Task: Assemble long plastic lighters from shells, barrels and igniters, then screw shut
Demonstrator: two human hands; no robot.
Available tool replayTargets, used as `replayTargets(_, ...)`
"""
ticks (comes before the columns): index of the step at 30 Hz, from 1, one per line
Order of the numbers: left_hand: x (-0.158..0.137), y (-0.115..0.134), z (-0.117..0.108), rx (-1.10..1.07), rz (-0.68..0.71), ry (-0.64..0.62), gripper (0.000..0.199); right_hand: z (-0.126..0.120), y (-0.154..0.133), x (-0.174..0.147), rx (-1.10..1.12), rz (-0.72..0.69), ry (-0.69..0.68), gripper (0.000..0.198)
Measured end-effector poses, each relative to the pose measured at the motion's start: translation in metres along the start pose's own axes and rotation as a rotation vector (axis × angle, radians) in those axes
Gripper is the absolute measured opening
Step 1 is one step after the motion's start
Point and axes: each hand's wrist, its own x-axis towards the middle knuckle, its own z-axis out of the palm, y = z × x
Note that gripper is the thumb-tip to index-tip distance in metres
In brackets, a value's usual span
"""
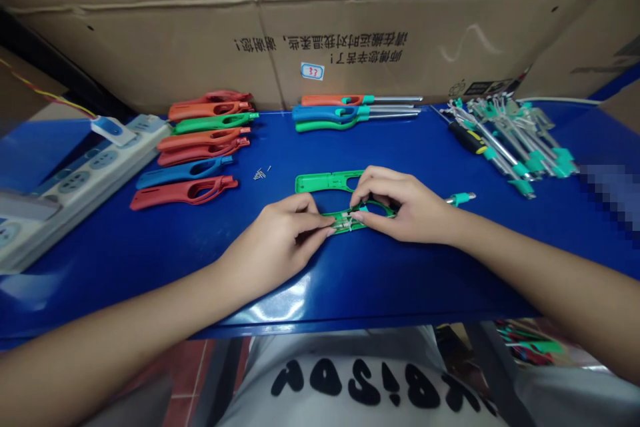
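Note:
In front of me on the blue table lies an opened green lighter shell half [362, 223], with a clear part and small fittings in it. My left hand [287, 233] is closed, thumb and fingertips pinching its left end at the clear part. Over its right side, my right hand [395, 203] is closed, fingers pinched on the small fittings; what exactly they grip is partly hidden. Just behind lies the other green shell half [320, 183], hollow side up. A metal tube with a teal end [463, 199] shows past my right wrist.
Several coloured handle shells [185, 190] are lined up at left beside a power strip [75, 180]. Small screws [259, 174] lie near them. Assembled lighters [330, 113] lie at the back. Metal tube assemblies [520, 140] and a screwdriver [467, 138] lie right. A cardboard box [200, 47] stands behind.

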Motion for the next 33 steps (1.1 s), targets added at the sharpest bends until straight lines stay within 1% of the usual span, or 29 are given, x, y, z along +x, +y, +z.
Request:
replayTargets(2, 0.000, -0.002, 0.000, -0.026, -0.004, 0.008, 0.015, -0.006, -0.001, -0.001, 0.025, -0.051, -0.008, 0.010)
replayTargets(4, -0.001, -0.004, 0.000, -0.044, -0.006, 0.018, 0.015, -0.013, -0.002, -0.004, -0.004, -0.068, -0.042, 0.012)
replayTargets(9, -0.001, -0.008, 0.002, -0.067, 0.004, 0.032, 0.017, -0.026, -0.004, -0.008, -0.166, -0.004, -0.169, 0.014)
replayTargets(14, -0.002, -0.008, 0.002, -0.049, 0.029, 0.025, 0.019, -0.029, -0.010, -0.008, -0.188, -0.010, -0.248, 0.010)
replayTargets(18, -0.003, -0.006, 0.001, -0.016, 0.045, 0.016, 0.019, -0.033, -0.015, -0.008, -0.225, 0.010, -0.312, 0.009)
replayTargets(25, -0.003, -0.004, 0.000, -0.013, 0.016, 0.024, 0.014, -0.037, -0.017, -0.008, -0.203, 0.057, -0.345, 0.005)
replayTargets(33, -0.007, 0.002, 0.000, 0.055, 0.057, 0.040, 0.012, -0.037, -0.016, -0.008, -0.151, 0.033, -0.357, 0.003)
